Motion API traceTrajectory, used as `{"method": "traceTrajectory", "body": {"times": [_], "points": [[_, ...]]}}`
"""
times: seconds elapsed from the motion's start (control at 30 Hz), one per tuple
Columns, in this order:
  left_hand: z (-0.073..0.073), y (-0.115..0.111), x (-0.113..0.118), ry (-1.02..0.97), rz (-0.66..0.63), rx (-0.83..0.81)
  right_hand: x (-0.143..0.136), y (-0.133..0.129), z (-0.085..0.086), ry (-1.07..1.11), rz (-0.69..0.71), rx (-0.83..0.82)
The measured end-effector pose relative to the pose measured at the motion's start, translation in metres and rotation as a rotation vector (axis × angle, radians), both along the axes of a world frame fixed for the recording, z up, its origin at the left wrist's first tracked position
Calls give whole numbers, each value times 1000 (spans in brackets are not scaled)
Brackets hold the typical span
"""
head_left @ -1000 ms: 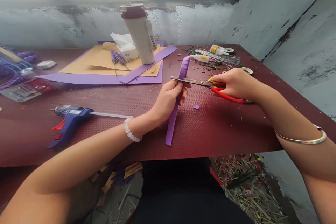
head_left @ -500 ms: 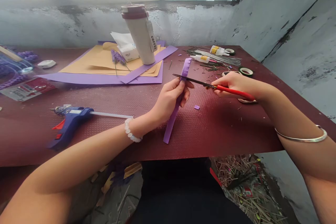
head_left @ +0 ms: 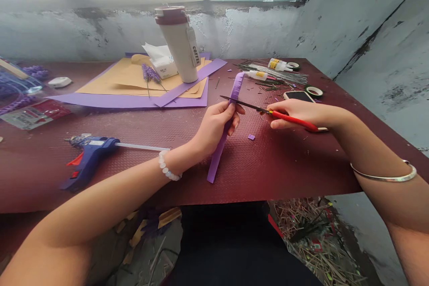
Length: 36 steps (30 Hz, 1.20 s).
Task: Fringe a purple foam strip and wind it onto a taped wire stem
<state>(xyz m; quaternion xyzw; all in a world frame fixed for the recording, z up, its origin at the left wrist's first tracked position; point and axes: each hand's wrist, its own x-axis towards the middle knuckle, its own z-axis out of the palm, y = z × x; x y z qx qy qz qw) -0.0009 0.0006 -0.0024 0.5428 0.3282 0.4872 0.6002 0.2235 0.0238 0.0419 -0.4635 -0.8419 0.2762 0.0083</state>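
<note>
Right hand (head_left: 297, 108) lowered, phone (head_left: 299, 95) more exposed (partly blocked); tape (head_left: 320, 94) beside

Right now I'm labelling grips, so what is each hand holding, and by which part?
The left hand pinches the purple strip partway along its length; the right hand grips the scissors by the red handle.

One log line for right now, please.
left hand: gripping purple strip | right hand: holding red-handled scissors | blades: at strip | glue gun: lying on table

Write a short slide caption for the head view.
The left hand holds a purple strip while the right hand holds red-handled scissors across it.
</note>
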Motion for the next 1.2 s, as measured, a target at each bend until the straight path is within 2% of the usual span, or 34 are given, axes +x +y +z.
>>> {"method": "traceTrajectory", "body": {"times": [0.2, 0.43, 0.53, 0.93, 1.2], "points": [[0, 1, 0, 53, 59, 45, -1, 1, -2, -14, -5, 68], [0, 1, 1, 78, 92, 36, -3, 2, -4, -54, -18, 263], [1, 1, 1, 90, 95, 49, -4, 1, -4, -30, 5, 293], [1, -2, 1, 68, 50, 37, 1, 5, -6, 17, 46, 295], [1, -3, 0, 17, 5, 16, 3, 6, -5, 52, 92, 103]]}}
